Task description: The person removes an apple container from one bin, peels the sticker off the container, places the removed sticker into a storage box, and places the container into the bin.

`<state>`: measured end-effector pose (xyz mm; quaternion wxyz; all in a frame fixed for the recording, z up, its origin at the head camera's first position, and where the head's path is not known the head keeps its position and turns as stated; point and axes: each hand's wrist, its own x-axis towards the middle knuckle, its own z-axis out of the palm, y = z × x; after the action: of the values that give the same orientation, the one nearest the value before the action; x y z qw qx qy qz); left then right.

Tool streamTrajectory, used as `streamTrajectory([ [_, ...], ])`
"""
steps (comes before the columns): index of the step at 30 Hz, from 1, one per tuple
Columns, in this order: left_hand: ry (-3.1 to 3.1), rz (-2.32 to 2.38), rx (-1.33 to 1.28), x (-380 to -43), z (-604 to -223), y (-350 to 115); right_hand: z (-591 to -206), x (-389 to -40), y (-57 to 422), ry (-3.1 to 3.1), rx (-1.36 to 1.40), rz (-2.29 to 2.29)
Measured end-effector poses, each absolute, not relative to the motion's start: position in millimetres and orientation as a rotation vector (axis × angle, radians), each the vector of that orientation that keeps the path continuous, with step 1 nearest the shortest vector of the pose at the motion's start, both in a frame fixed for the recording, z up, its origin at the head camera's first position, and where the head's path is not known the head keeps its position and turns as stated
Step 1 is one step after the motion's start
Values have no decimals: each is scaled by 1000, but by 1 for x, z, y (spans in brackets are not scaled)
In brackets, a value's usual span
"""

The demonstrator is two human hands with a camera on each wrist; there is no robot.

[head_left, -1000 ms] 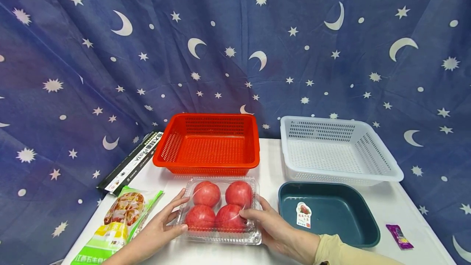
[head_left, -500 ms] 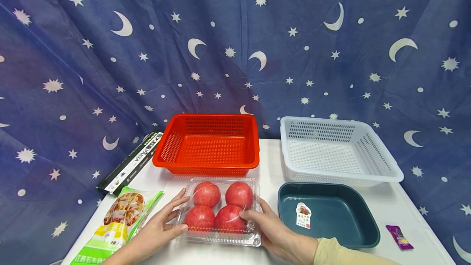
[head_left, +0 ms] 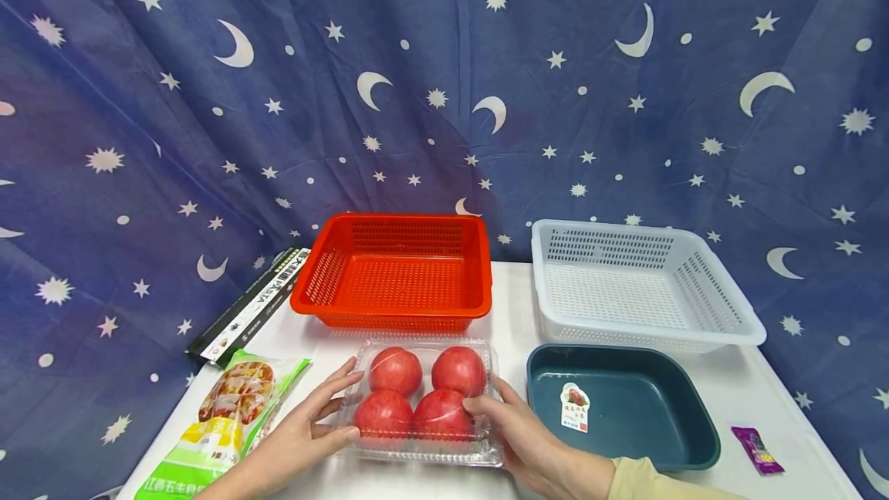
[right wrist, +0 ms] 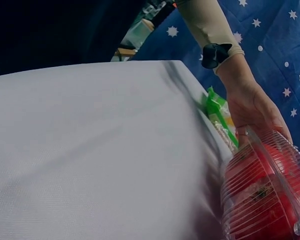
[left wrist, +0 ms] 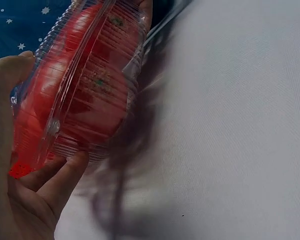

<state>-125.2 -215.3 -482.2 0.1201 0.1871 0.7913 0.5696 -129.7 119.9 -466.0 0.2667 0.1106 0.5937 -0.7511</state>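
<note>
A clear ribbed plastic box (head_left: 424,454) holds several red apples (head_left: 394,371). In the head view it sits at the front middle, just before the red basket. My left hand (head_left: 312,427) grips its left side, thumb at the near corner and fingers along the edge. My right hand (head_left: 524,438) grips the right side, its thumb over the lid beside an apple; its other fingers are mostly hidden by the box. In the left wrist view, fingertips (left wrist: 77,160) press the box's wall from below, above a shadow on the white table (left wrist: 230,125).
Behind the box stands a red basket (head_left: 403,319), with a white basket (head_left: 646,336) to its right. A dark teal basin (head_left: 625,352) with a sticker stands at the right, near a purple packet (head_left: 757,450). On the left lie a green food bag (head_left: 222,423) and a black pasta box (head_left: 253,307).
The apple box and both hands have shifted slightly to the right and toward me. Both grips look the same.
</note>
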Motion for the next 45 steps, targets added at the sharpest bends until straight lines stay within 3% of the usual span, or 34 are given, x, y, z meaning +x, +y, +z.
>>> streamTrajectory([
  [9,2346,1737,668,-131,-471,-221,-455,-125,130,1616,238,-2066],
  [29,2902,1574,613,-181,-431,-261,-410,-131,150,1708,194,-2073],
  [45,2975,1468,504,-230,-447,-290,-395,-150,167,1748,215,-2138],
])
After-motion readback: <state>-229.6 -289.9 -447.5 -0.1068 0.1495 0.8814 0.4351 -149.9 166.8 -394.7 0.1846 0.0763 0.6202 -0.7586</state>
